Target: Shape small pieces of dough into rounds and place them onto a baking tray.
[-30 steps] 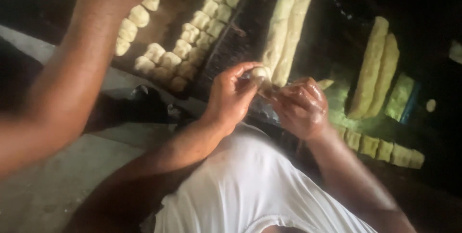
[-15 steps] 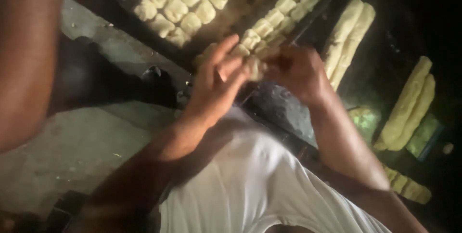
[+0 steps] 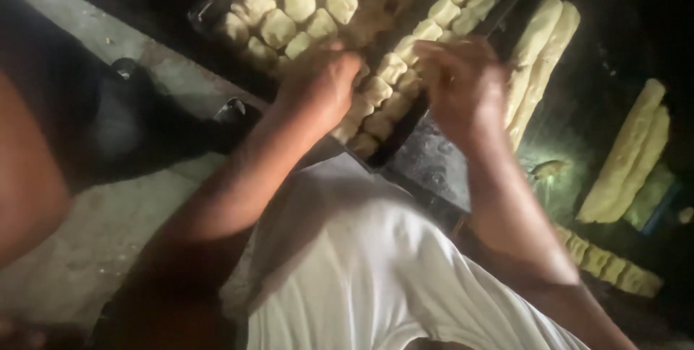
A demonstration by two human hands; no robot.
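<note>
A dark baking tray (image 3: 394,149) holds several pale, square dough pieces (image 3: 300,3) in rows. My left hand (image 3: 322,86) is over the tray's near end, fingers curled down among the dough pieces of the right-hand row (image 3: 376,93). My right hand (image 3: 463,82) hovers beside it at the tray's right edge, its fingertips touching pieces of the same row. Both hands are blurred, and their fingers hide whatever may be in them.
Two long dough logs (image 3: 542,50) lie right of the tray, with another pair (image 3: 629,155) further right. Cut dough pieces (image 3: 607,263) sit at the lower right. Another person's arm (image 3: 29,176) fills the left edge. My white garment (image 3: 361,270) covers the foreground.
Both hands, which pinched one dough piece together in front of the tray, have moved forward over it and drawn apart. The view has shifted, so the tray sits more central.
</note>
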